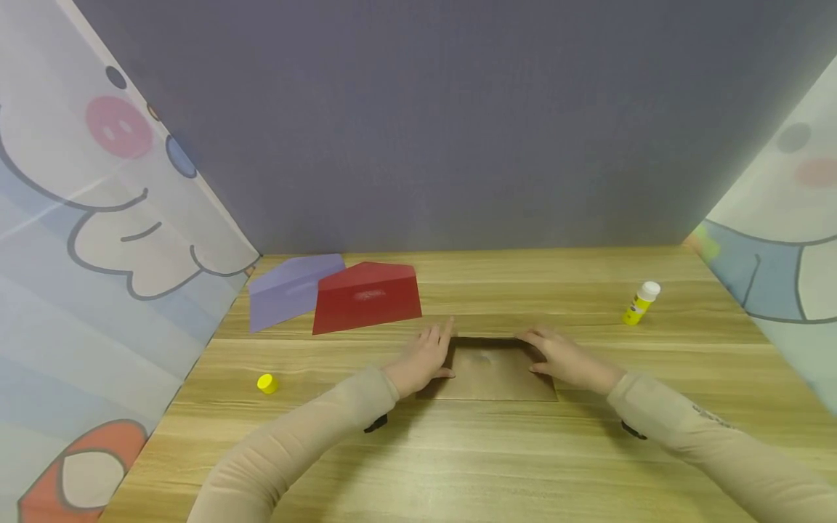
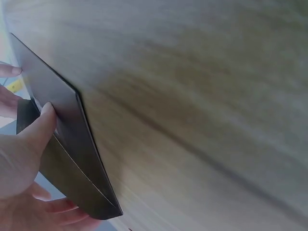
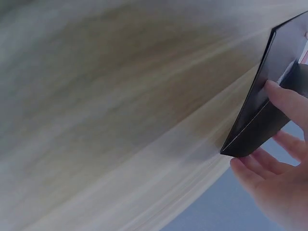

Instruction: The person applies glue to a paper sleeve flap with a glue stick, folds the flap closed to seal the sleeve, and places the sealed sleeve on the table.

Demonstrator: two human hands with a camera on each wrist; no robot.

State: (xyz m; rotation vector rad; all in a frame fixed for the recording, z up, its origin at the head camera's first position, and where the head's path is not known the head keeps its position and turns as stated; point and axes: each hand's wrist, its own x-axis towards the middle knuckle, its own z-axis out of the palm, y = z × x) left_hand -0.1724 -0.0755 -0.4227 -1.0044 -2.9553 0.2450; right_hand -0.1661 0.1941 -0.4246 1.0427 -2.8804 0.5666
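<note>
A brown paper envelope [image 1: 487, 374] lies on the table in front of me, its darker flap [image 2: 72, 180] raised along the far side. My left hand [image 1: 426, 359] holds its left end, with the thumb [image 2: 44, 120] on the near face and the fingers behind the flap. At the other end my right hand [image 1: 567, 358] grips in much the same way. Its thumb [image 3: 284, 98] presses the face near the fold, while the fingertips [image 3: 240, 168] support the flap from behind.
To the back left lie a red envelope [image 1: 369, 298] and a purple envelope [image 1: 284, 290], partly overlapped by the red one. A yellow cap [image 1: 267, 383] sits at the left. A yellow glue stick [image 1: 641, 303] with a white end is at the right. A grey panel [image 1: 458, 131] borders the table's far edge.
</note>
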